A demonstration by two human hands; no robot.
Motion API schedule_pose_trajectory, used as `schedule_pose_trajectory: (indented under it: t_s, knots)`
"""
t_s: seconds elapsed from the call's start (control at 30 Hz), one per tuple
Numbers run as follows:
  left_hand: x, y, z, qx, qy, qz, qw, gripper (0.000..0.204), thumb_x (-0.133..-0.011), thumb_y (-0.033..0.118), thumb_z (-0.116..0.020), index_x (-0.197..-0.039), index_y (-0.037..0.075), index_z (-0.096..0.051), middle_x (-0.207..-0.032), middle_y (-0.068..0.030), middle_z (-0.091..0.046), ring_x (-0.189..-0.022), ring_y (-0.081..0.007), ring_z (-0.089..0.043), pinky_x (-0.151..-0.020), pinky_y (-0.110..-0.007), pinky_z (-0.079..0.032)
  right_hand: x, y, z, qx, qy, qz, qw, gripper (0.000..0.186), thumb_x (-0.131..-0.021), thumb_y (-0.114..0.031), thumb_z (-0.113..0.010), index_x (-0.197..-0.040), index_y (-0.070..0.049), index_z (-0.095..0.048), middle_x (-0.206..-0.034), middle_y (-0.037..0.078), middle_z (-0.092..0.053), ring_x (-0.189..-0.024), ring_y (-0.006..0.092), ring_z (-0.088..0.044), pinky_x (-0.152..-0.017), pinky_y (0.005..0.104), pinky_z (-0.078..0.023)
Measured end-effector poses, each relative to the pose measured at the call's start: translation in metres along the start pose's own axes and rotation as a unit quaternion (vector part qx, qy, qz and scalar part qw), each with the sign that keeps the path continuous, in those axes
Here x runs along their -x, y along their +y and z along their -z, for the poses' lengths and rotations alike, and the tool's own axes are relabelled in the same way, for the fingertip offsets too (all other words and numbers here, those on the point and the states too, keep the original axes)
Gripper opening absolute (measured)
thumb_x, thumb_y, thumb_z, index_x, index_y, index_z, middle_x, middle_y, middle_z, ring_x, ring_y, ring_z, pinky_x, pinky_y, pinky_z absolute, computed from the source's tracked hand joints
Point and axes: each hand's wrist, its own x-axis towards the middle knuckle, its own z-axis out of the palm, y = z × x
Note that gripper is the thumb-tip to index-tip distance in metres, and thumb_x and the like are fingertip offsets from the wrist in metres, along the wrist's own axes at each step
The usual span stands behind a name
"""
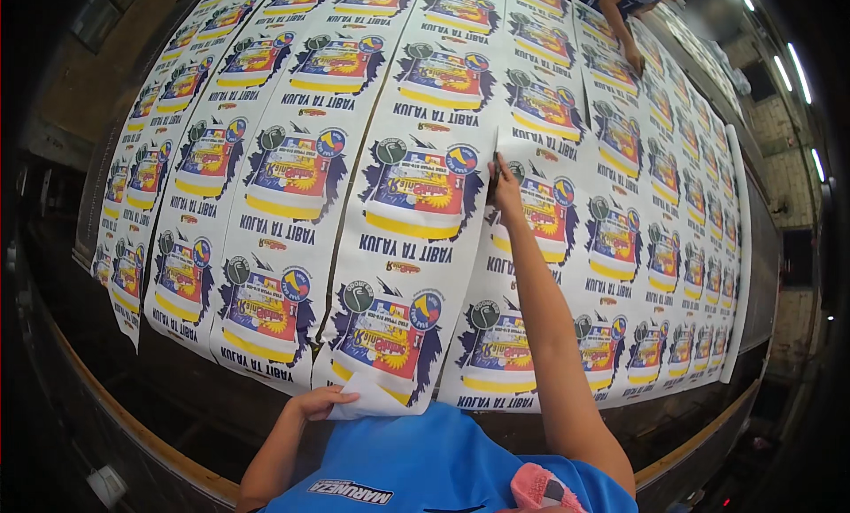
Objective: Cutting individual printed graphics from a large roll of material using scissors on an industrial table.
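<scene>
Long strips of white fabric or paper (pixel 397 150), printed with repeated red, blue and yellow designs, lie side by side across a wide table. My left hand (pixel 324 401) is closed on the folded-over near corner of one strip, close to my body. My right arm stretches forward over the strips. The fingers of my right hand (pixel 506 189) are closed at a seam between two strips, where the material lifts slightly. Something dark shows beside those fingers; its kind cannot be made out.
Across the table at the far right, another person's hand (pixel 635 60) rests on the printed material. A dark table frame with a wooden edge (pixel 146 438) runs along the near side. At lower left stands a small white container (pixel 107 485). Lit tube lamps (pixel 799 73) show at the right.
</scene>
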Motion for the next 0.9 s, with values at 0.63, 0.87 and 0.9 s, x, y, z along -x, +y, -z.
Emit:
schedule_pose_trajectory:
  t_s: [0.63,0.87,0.9]
  knots:
    - [0.012,-0.008,-0.019,0.097,0.027,-0.128,0.987,0.067,-0.098,0.044,-0.058,-0.143,-0.003,-0.046,-0.146,-0.0194,-0.049,-0.136,-0.0278,-0.047,-0.113,-0.044,-0.038,-0.092,-0.079,0.013,0.035,-0.042,0.067,0.996,0.052,-0.097,-0.012,-0.058,-0.147,-0.022,-0.049,-0.070,0.000,-0.061,-0.050,0.0091,-0.058,-0.042,0.0243,-0.044]
    - [-0.029,-0.007,-0.056,-0.287,0.010,-0.240,0.927,0.072,-0.094,0.057,-0.056,-0.145,0.006,-0.049,-0.155,-0.0173,-0.040,-0.144,-0.0332,-0.035,-0.119,-0.046,-0.022,0.098,-0.035,0.084,0.003,-0.069,0.018,0.997,0.047,-0.099,-0.017,-0.058,-0.146,-0.015,-0.051,-0.068,0.000,-0.057,-0.047,0.0098,-0.052,-0.043,0.0242,-0.042]
    - [-0.032,-0.010,-0.064,-0.478,0.084,-0.258,0.836,0.073,-0.093,0.058,-0.057,-0.146,0.007,-0.048,-0.157,-0.0160,-0.037,-0.145,-0.0338,-0.033,-0.119,-0.046,-0.022,0.130,-0.023,0.106,0.016,-0.064,0.017,0.998,0.048,-0.099,-0.020,-0.060,-0.146,-0.014,-0.050,-0.067,0.000,-0.056,-0.046,0.0097,-0.051,-0.043,0.0241,-0.041]
